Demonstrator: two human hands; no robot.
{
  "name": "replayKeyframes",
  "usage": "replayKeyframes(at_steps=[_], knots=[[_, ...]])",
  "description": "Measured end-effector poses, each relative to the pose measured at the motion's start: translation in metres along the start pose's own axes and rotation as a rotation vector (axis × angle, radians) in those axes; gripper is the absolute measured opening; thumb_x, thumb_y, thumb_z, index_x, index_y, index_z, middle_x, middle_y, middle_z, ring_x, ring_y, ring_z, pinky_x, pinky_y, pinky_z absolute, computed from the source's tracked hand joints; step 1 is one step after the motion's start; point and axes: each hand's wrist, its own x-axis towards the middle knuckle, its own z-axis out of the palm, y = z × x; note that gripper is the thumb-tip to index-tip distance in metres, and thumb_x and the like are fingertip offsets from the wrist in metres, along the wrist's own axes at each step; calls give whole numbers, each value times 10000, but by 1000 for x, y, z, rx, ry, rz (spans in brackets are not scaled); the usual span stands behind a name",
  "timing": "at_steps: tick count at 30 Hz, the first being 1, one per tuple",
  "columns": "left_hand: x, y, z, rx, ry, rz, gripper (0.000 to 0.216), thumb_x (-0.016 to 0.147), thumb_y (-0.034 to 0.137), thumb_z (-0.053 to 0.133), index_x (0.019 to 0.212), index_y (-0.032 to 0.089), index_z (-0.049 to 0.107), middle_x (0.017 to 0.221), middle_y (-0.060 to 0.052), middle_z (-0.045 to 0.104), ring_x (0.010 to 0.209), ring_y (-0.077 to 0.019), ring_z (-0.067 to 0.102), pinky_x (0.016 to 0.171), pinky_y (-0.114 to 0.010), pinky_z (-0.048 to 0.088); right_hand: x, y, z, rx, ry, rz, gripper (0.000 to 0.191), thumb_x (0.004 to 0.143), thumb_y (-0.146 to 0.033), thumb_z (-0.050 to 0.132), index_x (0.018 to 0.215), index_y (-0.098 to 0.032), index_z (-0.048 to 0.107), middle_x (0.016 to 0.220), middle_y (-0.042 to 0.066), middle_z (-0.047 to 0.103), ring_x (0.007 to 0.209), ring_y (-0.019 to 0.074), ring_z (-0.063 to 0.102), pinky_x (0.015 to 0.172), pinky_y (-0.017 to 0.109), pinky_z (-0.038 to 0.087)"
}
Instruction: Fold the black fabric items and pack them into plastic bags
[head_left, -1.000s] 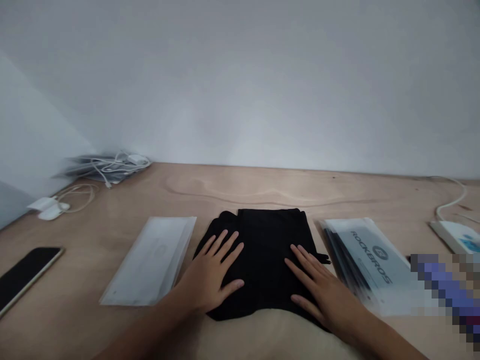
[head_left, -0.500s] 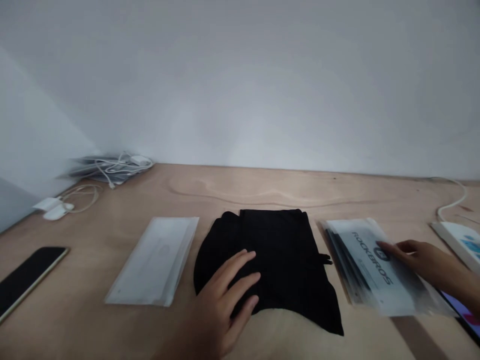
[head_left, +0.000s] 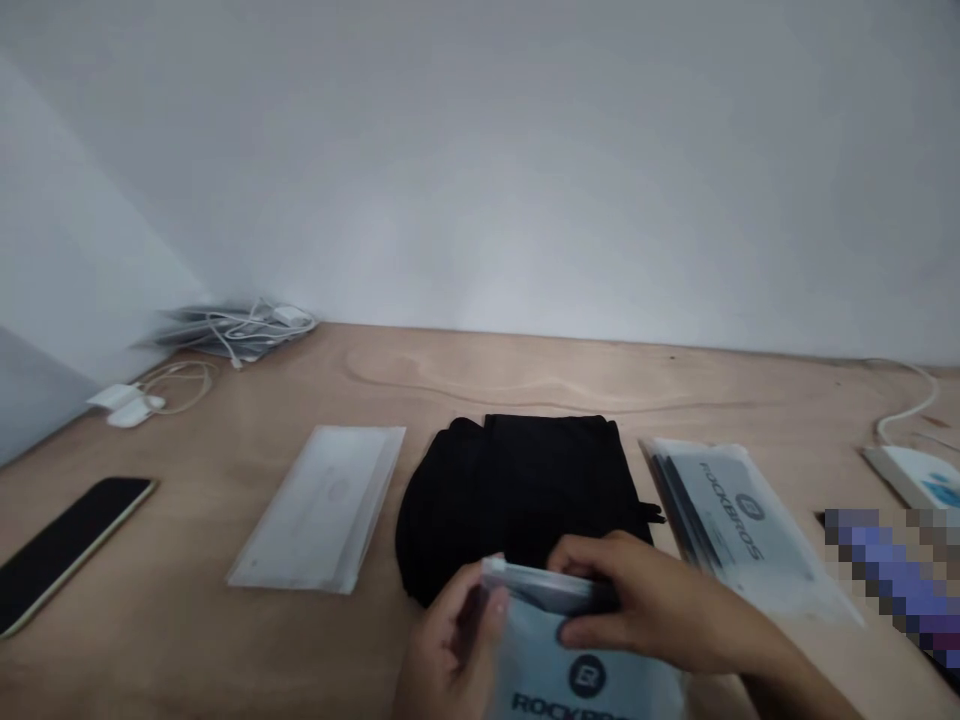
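Note:
A clear zip bag [head_left: 540,640] printed with the ROCKBROS name and logo is held up near the lower edge of the view. My left hand [head_left: 457,640] grips its upper left corner between thumb and fingers. At the bag's top edge, my right hand [head_left: 637,600] is closed on the right part of the opening, fingers behind and thumb in front. Something dark shows inside the bag. Behind both hands lies a folded black cloth garment [head_left: 547,470], flat on the table, its near part hidden by the hands and bag.
A stack of similar ROCKBROS bags [head_left: 735,520] lies on the right, beside a pixelated screen [head_left: 885,580]. Frosted bags [head_left: 322,510] lie on the left, with a phone [head_left: 75,540] further left. White cables [head_left: 262,325] and a charger [head_left: 131,405] sit at the back left.
My right hand has taken one bag from the right stack and brought it to the middle. My left hand has left the black garment and now grips the bag's corner.

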Motion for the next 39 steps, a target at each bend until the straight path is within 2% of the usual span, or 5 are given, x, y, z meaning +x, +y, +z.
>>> replayKeyframes(at_steps=[6, 16, 23, 33, 39], knots=[[7, 4, -16, 25, 13, -116, 531, 894, 706, 546, 1075, 269, 788, 875, -50, 795, 797, -277, 754, 678, -315, 620, 40, -33, 26, 75, 154, -125, 150, 978, -339, 635, 910, -213, 679, 829, -20, 692, 746, 137, 613, 646, 242, 407], [6, 9, -9, 20, 22, -141, 513, 898, 705, 541, 979, 260, 783, 794, -22, 766, 725, -235, 716, 601, -255, 551, 44, -32, 25, 143, 165, -167, 108, 953, -302, 659, 907, -213, 700, 827, -27, 693, 741, 125, 604, 647, 223, 417], [18, 1, -45, 188, 282, -68, 512, 910, 710, 512, 885, 257, 748, 660, -3, 695, 601, -209, 641, 538, -258, 515, 21, -3, 4, 148, 117, -58, 150, 948, -329, 656, 869, -215, 712, 841, -14, 700, 752, 146, 608, 655, 242, 434], [25, 9, -56, 243, 227, -66, 567, 856, 753, 510, 781, 235, 728, 738, -45, 735, 709, -255, 703, 653, -300, 579, 0, 31, -3, 208, 76, 50, 268, 961, -449, 630, 863, -212, 709, 810, 5, 709, 761, 172, 630, 677, 260, 459], [28, -6, -62, 280, 350, -38, 488, 907, 669, 510, 909, 238, 739, 821, -34, 754, 794, -253, 702, 752, -303, 569, -1, 44, -3, 398, 51, 52, 283, 930, -491, 686, 913, -210, 724, 867, 34, 766, 846, 196, 696, 736, 274, 501]])
